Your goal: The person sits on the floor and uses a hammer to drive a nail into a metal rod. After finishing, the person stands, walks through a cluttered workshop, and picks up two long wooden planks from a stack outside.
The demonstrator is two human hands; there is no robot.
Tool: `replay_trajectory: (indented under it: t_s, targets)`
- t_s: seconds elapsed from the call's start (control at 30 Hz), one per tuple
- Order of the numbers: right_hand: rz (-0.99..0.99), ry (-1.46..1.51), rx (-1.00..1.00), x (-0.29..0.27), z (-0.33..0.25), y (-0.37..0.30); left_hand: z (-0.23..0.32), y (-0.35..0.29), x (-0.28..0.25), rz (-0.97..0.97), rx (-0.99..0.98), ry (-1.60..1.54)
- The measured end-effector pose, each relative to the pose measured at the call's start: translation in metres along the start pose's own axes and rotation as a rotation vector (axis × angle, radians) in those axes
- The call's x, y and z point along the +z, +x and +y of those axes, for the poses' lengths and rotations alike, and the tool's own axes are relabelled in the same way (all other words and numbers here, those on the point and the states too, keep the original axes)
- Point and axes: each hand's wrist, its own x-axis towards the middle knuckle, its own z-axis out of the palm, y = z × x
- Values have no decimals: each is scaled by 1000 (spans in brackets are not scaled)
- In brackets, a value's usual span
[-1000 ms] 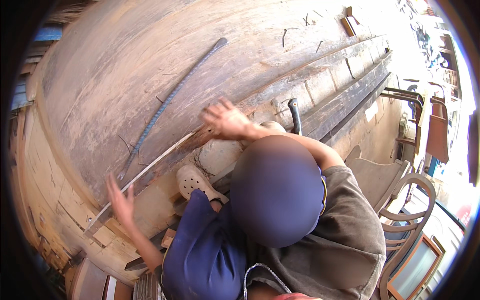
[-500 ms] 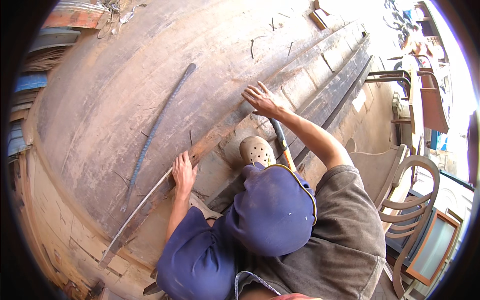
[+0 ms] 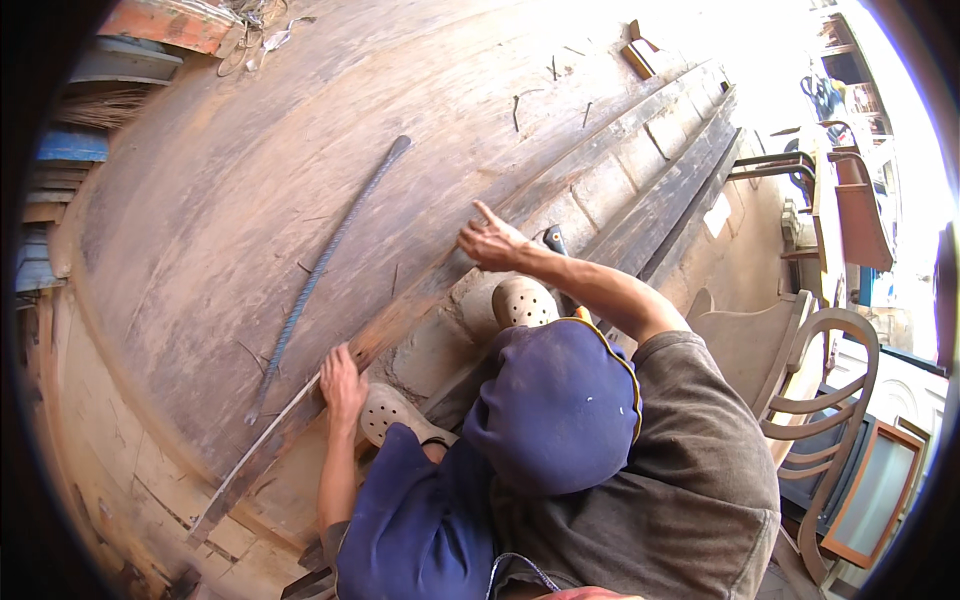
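A long, weathered wooden plank (image 3: pixel 400 318) runs diagonally in front of me, from lower left to upper right. My left hand (image 3: pixel 343 382) lies over its lower stretch, fingers close together and bent across the wood. A thin pale strip (image 3: pixel 262 438) follows the plank's edge from this hand toward the near-left end. Farther up, my right hand (image 3: pixel 490 243) rests at the plank with one finger stretched out and the others partly bent, thumb not clearly seen. Beside that hand, the dark end of a tool handle (image 3: pixel 554 238) shows; its remainder is mostly hidden by my arm.
A ribbed metal bar (image 3: pixel 325 262) lies on the floor beyond the plank. Dark timber beams (image 3: pixel 665 200) extend to the upper right. A wooden chair (image 3: pixel 815 400) and a framed panel (image 3: pixel 875 492) stand at right. My perforated clogs (image 3: pixel 522 302) are near the plank.
Both hands have shifted left and toward me along the plank. My right hand's spread fingers have partly bent, leaving one stretched out. The view has tilted slightly.
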Motion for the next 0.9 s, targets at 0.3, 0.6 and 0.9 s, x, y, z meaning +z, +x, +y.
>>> replay_trajectory:
  t_s: [0.3, 0.6, 0.9]
  targets:
    - [-45, -48, -307, -59, -146, 77, -135, -102, -24, -105, -288, 133]
    - [-20, 616, -67, -112, -89, 47, -51, -71, -111, 216, -294, -136]
    - [317, 519, 170, -13, 29, -79, 51, 48, 44, -35, 194, -32]
